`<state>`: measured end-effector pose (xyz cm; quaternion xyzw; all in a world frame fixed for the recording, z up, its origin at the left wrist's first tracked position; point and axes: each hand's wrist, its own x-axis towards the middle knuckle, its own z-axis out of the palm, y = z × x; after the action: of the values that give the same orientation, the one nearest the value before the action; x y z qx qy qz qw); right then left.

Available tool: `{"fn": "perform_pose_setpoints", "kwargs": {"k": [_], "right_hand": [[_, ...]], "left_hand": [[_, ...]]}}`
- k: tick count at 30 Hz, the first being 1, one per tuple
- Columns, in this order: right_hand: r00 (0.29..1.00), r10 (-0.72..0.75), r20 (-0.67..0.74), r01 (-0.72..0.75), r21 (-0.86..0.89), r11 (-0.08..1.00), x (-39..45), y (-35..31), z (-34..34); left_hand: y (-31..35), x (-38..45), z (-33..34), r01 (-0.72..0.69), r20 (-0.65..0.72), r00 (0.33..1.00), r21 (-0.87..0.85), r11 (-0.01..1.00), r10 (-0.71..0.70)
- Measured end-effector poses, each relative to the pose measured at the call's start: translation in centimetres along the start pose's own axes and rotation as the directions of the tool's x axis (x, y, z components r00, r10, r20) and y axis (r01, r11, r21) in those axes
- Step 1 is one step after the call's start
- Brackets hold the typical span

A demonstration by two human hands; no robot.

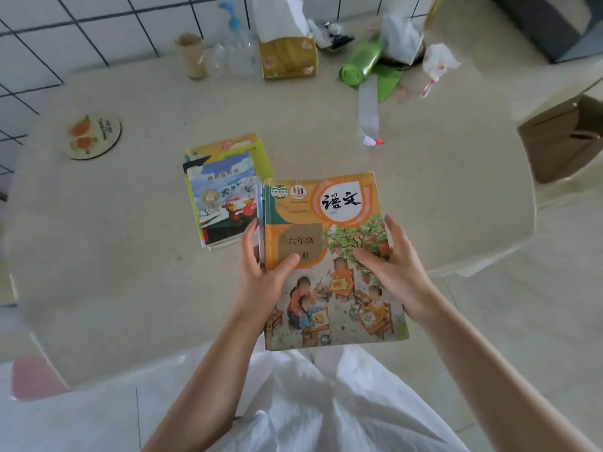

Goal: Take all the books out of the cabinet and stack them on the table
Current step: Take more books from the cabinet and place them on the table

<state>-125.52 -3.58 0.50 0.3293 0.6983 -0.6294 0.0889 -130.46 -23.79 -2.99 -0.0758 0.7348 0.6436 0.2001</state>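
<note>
Chinese textbook (pixel 329 256) (orange cover) gripped by left hand (pixel 261 272) and right hand (pixel 391 265), fingers curled round edges, book stack (pixel 225 197) just beside on table (pixel 130 239).

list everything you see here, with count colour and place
orange illustrated textbook: 1 on top of a held bundle, orange cover, above the table's near edge
stack of picture books: several, exact count unclear, yellow, green and blue, mid-table, left of the textbook
round fish-pattern coaster: 1, cream and orange, table's left side
cardboard tube: 1, brown, back by the tiled wall
clear spray bottle: 1, blue top, beside the tube
yellow tissue box: 1, back centre
green bag roll: 1, back right
brown paper bag: 1, on the floor to the right
beige table: 1, fills the view
left hand: 1, fingers grip the bundle's left edge
right hand: 1, fingers hold its right edge
</note>
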Motion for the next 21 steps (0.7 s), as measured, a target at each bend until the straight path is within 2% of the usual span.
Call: {"fn": "perform_pose_setpoints", "kwargs": {"k": [4,8,11,14,16,19,21], "right_hand": [[0.987,0.128,0.095,-0.135,0.061,0.989,5.1,-2.5,-2.4],[0.965,0.137,0.226,-0.154,0.062,0.986,9.2,-5.0,-5.0],[0.95,0.09,0.297,-0.096,0.004,0.995,12.6,-6.2,-6.9],[0.927,0.008,0.375,0.04,-0.12,0.992,15.3,-6.3,-8.4],[0.922,-0.065,0.382,0.136,-0.163,0.977,17.0,-6.5,-9.2],[0.897,-0.255,0.362,0.352,-0.236,0.906,19.0,-6.6,-9.6],[0.892,-0.315,0.325,0.411,-0.289,0.865,19.5,-6.1,-9.8]], "left_hand": [[2.0,4.2,2.0,0.037,0.011,0.999,-0.08,0.996,-0.036],[3.3,8.7,3.8,0.126,0.023,0.992,-0.033,0.991,-0.125],[4.5,11.9,4.8,0.177,0.07,0.982,0.007,0.984,-0.177],[5.4,13.6,6.2,0.135,0.074,0.988,0.042,0.99,-0.138],[5.8,14.4,6.9,0.093,0.073,0.993,0.024,0.995,-0.095],[5.8,15.0,7.5,0.025,0.038,0.999,0.09,0.996,-0.029],[5.6,14.9,8.0,-0.036,0.014,0.999,0.132,0.991,0.035]]}}
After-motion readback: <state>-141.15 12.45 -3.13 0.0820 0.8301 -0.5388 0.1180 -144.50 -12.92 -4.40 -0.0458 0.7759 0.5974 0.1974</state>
